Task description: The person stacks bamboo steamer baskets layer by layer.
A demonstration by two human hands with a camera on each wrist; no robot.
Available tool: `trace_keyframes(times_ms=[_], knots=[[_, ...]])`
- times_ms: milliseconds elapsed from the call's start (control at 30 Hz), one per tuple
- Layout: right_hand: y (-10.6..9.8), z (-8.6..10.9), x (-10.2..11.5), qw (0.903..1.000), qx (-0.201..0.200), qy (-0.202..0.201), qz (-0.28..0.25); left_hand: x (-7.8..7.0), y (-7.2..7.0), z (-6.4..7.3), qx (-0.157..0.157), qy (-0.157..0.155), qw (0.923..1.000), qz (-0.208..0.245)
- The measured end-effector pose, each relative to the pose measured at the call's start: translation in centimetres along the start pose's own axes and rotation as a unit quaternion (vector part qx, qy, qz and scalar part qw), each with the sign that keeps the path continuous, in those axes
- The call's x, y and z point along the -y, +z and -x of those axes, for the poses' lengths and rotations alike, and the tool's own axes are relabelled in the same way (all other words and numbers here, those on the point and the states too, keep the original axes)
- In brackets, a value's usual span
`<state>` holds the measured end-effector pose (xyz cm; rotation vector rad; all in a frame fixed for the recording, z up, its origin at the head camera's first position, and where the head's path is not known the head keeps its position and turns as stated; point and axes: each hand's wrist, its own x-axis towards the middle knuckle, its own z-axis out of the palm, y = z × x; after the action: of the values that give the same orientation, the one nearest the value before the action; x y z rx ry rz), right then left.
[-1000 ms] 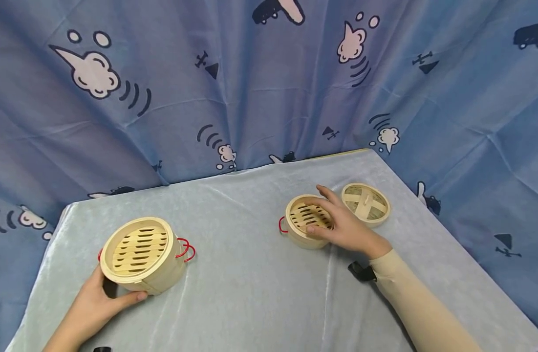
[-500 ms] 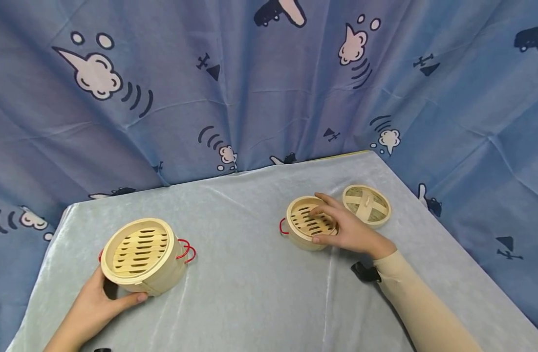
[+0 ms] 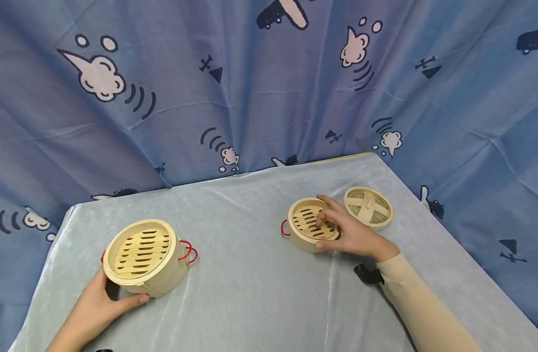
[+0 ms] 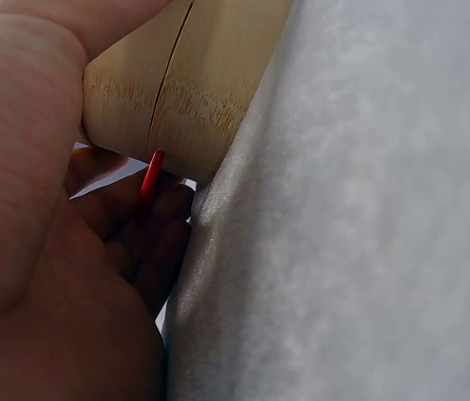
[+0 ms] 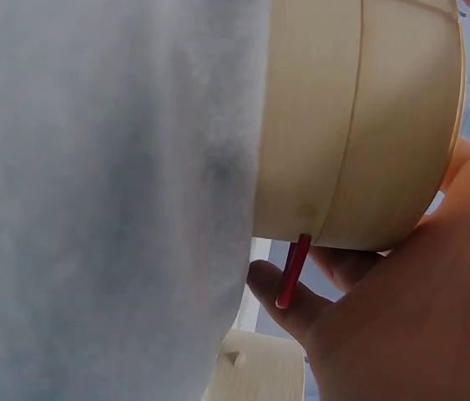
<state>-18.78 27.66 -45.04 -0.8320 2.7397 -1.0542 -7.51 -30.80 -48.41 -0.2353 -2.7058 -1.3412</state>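
Observation:
On the left of the table stands a bamboo steamer point(image 3: 163, 278) of two stacked tiers, with a slatted floor and red loop handles. My left hand point(image 3: 93, 308) grips its near left side, thumb along the front wall; in the left wrist view fingers lie beside the red handle point(image 4: 151, 184). To the right is a smaller bamboo steamer basket point(image 3: 304, 238), its slats uncovered. My right hand point(image 3: 356, 234) holds its right side, the thumb at the near rim and a finger bent over the slats. In the right wrist view other fingers curl beside its red handle point(image 5: 295, 271).
A round woven bamboo lid point(image 3: 368, 208) lies on the table just behind my right hand. Pale grey cloth covers the table point(image 3: 242, 274). A blue printed curtain point(image 3: 260, 98) hangs along the back and right edges.
My right hand has settled closer round the small basket, and its index finger has bent from the rim in over the slats. The left hand stays on its steamer. The head view has shifted slightly.

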Motion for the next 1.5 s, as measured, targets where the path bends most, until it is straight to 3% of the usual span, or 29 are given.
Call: trace_keyframes(times_ms=[400,633,1067,1500], knots=[[0.1,0.0,0.2,0.9993,-0.019,-0.027,-0.016,-0.2,0.0,0.0,-0.002,-0.003,1.0000,0.005],[0.1,0.1,0.2,0.9982,-0.019,-0.021,-0.053,-0.1,0.2,0.0,-0.005,0.011,0.9999,0.003],[-0.2,0.2,0.3,0.9977,-0.011,-0.020,-0.064,0.1,0.1,0.0,-0.012,0.008,0.9998,-0.015],[-1.1,0.3,4.1,0.9947,-0.026,0.002,-0.100,-0.2,0.1,0.1,-0.010,-0.001,0.9998,-0.018]])
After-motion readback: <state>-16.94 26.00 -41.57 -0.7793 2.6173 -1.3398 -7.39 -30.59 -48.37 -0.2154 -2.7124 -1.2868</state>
